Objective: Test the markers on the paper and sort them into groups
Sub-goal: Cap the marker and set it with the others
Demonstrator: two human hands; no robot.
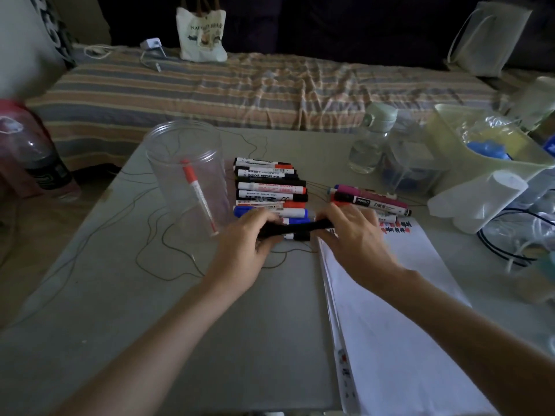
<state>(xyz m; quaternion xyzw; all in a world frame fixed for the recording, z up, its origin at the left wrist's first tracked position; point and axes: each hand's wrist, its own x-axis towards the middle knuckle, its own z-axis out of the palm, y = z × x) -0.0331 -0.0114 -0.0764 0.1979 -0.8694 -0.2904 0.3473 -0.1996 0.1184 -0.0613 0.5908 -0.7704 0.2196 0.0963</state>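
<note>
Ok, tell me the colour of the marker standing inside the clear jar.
Red and white marker, head view.

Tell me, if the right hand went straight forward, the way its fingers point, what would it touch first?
Probably the small group of markers lying just beyond the right hand, with the dark-capped one nearest; depth is uncertain from one view.

A bed (210,94) with a striped cover runs behind the tabletop (234,310). On it stand a cream tote bag (201,34) and, to its left, a white charger (152,44) with its cable. A clear water bottle (371,139) stands on the tabletop's far right, near a pale green bin (450,136). A dark bottle (45,157) stands at the left. Thin cord (150,235) loops across the tabletop.
</note>
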